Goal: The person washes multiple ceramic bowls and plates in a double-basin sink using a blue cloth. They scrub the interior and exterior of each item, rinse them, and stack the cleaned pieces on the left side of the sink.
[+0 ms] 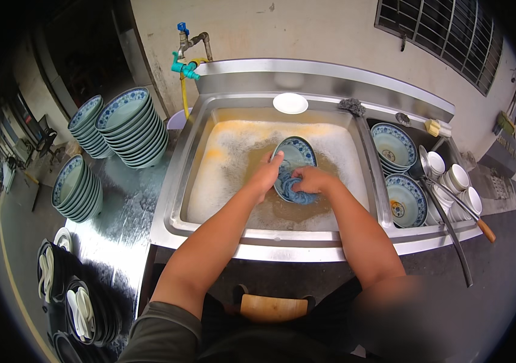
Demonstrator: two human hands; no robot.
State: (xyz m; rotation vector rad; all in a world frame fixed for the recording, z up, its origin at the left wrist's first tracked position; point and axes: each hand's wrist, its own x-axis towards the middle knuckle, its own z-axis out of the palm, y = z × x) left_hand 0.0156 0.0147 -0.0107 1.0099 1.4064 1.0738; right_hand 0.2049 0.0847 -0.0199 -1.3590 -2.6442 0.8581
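Note:
My left hand (268, 174) grips the left rim of a blue-patterned bowl (295, 152), thumb on the inside, and holds it tilted over the soapy water. Bunched in my right hand (313, 180) is a blue cloth (297, 193), pressed against the inside of the bowl near its lower edge. Both hands are above the large stainless-steel sink basin (177, 190), which holds brownish water with white and yellowish foam (221, 181). The underside of the bowl is hidden.
Left, a metal table (122, 199) bears stacked patterned bowls (126, 122) and black bowls with white spoons (81, 313). Right, a smaller basin holds bowls (405, 199), white cups (457, 177) and long-handled ladles (448, 236). A white dish (290, 103) and steel scourer (352, 106) lie along the back; a tap (186, 68) stands behind.

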